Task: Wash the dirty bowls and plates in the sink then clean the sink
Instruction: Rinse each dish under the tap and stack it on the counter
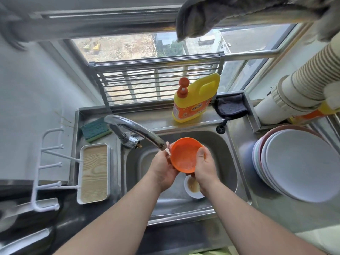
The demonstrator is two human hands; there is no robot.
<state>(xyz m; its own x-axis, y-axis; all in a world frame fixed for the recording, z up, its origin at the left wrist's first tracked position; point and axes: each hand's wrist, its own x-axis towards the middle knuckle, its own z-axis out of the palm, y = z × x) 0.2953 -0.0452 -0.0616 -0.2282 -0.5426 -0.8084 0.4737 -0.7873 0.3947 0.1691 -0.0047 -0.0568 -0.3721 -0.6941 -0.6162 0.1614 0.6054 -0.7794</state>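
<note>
An orange bowl (184, 155) is held tilted over the steel sink (226, 159), right under the faucet spout (147, 133), where water runs onto its left rim. My left hand (162, 168) grips the bowl's left edge. My right hand (204, 166) grips its right edge, thumb on the rim. Below the hands, a small white bowl (192, 188) with brown residue sits on the sink floor, partly hidden by my right wrist.
A stack of plates (301, 164) sits on the right drainboard. A yellow detergent bottle (195, 100) and dark cloth (230, 106) stand on the back ledge. A green sponge (95, 128) and a wood-grain tray (94, 172) lie left of the sink. Stacked paper cups (298, 87) lean at right.
</note>
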